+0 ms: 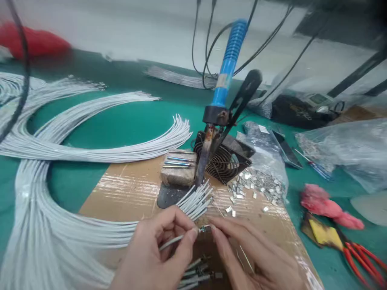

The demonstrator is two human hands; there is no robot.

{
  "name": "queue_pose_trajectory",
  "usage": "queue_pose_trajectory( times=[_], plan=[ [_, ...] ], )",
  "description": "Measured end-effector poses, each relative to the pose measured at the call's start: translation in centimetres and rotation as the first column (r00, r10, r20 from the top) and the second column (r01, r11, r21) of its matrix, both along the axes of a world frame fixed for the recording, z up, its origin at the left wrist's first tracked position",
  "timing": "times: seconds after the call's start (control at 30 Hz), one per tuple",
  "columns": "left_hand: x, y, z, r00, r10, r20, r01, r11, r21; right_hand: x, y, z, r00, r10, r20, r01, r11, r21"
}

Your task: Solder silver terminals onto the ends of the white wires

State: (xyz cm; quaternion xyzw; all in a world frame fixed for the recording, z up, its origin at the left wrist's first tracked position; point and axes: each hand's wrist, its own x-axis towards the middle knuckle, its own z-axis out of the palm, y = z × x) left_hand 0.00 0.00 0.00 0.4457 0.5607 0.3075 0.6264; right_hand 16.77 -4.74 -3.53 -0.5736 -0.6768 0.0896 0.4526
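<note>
My left hand [169,245] pinches a white cable [171,242] near its stripped end, thumb against forefinger. Facing it, my right hand [242,245] closes its thumb and forefinger on a small metal piece [207,228] at that cable end. A thin wire [246,259] shows below my right fingers. Just behind the hands lie the ends of a white cable bundle [196,201]. Under them are several cables with metal ends [196,278], partly hidden by my left hand.
A blue-handled soldering iron [225,76] stands upright behind the hands, beside a block [178,169] and a fan [222,161]. Small metal pieces [256,185] lie scattered on cardboard [130,189]. Red-handled pliers [359,257] rest at right; cable bundles [90,155] fill the left.
</note>
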Motion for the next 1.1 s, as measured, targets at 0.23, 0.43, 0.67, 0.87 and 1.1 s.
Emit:
queue_pose_trajectory(
  times=[0.23,0.43,0.67,0.87,1.1],
  plan=[
    [-0.7,-0.4,-1.0,0.992,-0.045,-0.117,0.055,0.995,0.085,0.0,0.3,-0.2,0.995,0.048,-0.092,-0.058,0.993,-0.107],
    [-1.0,-0.4,-1.4,0.982,-0.024,-0.189,0.069,0.970,0.232,1.0,0.7,0.3,0.984,0.157,0.079,-0.150,0.985,-0.089],
    [-1.2,-0.5,-1.8,0.953,-0.100,-0.285,0.194,0.926,0.324,3.3,0.7,0.9,0.863,0.330,0.382,-0.285,0.943,-0.172],
    [-1.6,-0.9,-2.8,0.933,-0.154,-0.326,0.274,0.891,0.361,3.0,0.8,1.8,0.869,0.337,0.361,-0.281,0.939,-0.200],
    [-1.6,-1.2,-3.0,0.934,-0.178,-0.309,0.299,0.863,0.406,2.4,1.3,1.9,0.895,0.229,0.383,-0.195,0.973,-0.124]
  ],
)
